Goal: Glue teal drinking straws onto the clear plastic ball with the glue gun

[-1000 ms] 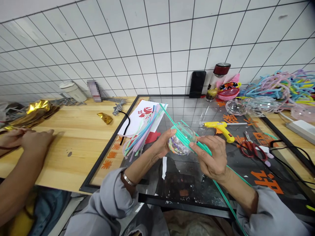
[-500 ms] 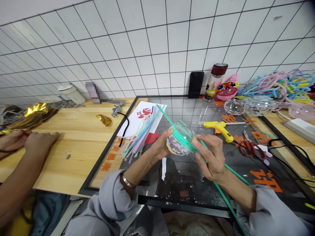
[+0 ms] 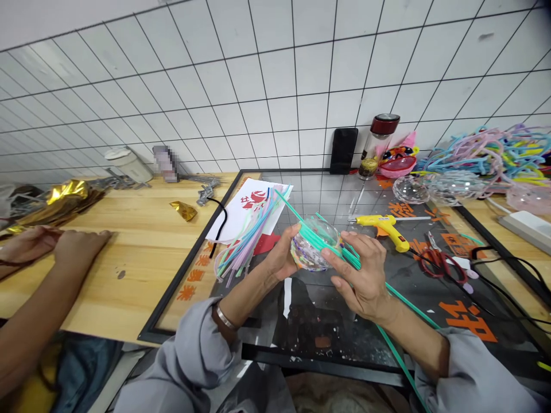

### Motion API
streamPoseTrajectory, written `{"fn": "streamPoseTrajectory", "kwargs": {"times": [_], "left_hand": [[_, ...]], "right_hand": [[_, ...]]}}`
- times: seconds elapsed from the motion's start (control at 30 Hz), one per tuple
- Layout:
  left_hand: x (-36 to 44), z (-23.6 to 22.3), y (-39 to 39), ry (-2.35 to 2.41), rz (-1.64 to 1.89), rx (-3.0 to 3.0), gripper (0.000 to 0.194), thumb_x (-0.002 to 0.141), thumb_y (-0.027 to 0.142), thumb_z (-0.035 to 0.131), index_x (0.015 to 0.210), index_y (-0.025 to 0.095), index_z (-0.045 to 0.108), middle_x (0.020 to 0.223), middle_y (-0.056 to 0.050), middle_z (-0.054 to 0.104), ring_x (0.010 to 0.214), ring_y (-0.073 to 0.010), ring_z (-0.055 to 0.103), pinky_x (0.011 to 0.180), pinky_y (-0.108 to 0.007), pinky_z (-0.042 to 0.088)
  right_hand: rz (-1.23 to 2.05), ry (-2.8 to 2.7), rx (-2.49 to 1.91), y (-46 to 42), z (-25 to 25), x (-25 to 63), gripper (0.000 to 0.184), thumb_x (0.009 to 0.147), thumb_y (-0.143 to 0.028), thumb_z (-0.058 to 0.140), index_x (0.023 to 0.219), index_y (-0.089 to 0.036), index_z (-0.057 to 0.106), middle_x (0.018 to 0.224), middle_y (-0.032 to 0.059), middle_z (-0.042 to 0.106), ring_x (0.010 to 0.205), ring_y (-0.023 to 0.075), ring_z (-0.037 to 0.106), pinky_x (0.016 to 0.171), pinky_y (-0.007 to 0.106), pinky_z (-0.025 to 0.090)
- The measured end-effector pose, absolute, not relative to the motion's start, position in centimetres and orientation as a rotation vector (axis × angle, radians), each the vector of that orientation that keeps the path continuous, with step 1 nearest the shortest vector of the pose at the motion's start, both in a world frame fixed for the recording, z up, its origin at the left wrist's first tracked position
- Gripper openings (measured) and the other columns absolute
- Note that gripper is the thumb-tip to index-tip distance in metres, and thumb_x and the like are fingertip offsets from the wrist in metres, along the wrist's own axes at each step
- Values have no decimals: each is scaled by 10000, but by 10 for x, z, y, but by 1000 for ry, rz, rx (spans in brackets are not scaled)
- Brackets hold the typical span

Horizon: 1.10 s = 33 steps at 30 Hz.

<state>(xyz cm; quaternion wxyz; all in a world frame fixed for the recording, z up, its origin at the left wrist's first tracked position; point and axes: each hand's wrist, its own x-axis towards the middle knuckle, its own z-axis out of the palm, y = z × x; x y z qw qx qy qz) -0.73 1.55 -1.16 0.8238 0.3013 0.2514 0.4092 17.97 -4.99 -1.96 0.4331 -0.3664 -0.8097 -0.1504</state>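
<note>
My left hand (image 3: pixel 284 252) is closed around the left side of a clear plastic ball (image 3: pixel 307 262), whose lower half shows crinkled, multicoloured filling. Bright green strips (image 3: pixel 315 237) band the ball's middle. At the right side of the ball, my right hand (image 3: pixel 364 272) has its index finger pressed on the band, with the thumb held apart below. Green strips run between its fingers, and long ends trail past the right forearm to the table's front edge. One strip end sticks out to the upper left. The right hand's grip is partly hidden.
Thin pastel strips (image 3: pixel 247 235) lie over white paper (image 3: pixel 232 209) on the left. A yellow glue gun (image 3: pixel 387 226) and red-handled scissors (image 3: pixel 443 264) are to the right. Behind stand a phone (image 3: pixel 343 150) and a bottle (image 3: pixel 379 146). Another person's hands (image 3: pixel 73 246) rest at far left.
My right index finger has moved left and down across the green band, and the right thumb has come away from the ball. My left hand keeps its hold.
</note>
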Motion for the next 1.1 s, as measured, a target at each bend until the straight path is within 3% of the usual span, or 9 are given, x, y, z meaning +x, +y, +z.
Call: {"fn": "streamPoseTrajectory", "kwargs": {"times": [0.4, 0.63, 0.83, 1.1], "left_hand": [[-20, -13, 21, 459, 738, 535, 471, 816, 558, 626, 1028, 141, 676, 894, -120, 766, 718, -251, 722, 637, -373, 582], [-18, -14, 19, 445, 728, 550, 488, 817, 545, 621, 1085, 139, 665, 952, -133, 764, 761, -277, 727, 658, -414, 593], [-17, -15, 20, 466, 750, 551, 426, 827, 527, 620, 1016, 150, 679, 895, -115, 770, 784, -289, 738, 664, -420, 600], [-12, -8, 15, 520, 809, 524, 394, 788, 502, 690, 948, 142, 687, 896, -107, 770, 901, -299, 730, 781, -428, 595]], "right_hand": [[-413, -1961, -829, -45, -19, 187, 441, 876, -259, 531, 1309, -292, 609, 1308, 105, 552, 1176, 298, 535, 951, 511, 410], [-278, -1837, -837, -46, -14, 187, 468, 884, -172, 522, 1345, -238, 558, 1200, 122, 574, 1082, 270, 563, 897, 487, 465], [-242, -1747, -882, -47, -11, 182, 182, 816, -137, 657, 981, -213, 672, 1029, 81, 605, 956, 234, 596, 831, 437, 498], [-169, -1812, -877, -50, -11, 178, 123, 831, -105, 657, 920, -189, 640, 1005, 81, 600, 934, 213, 597, 790, 412, 504]]}}
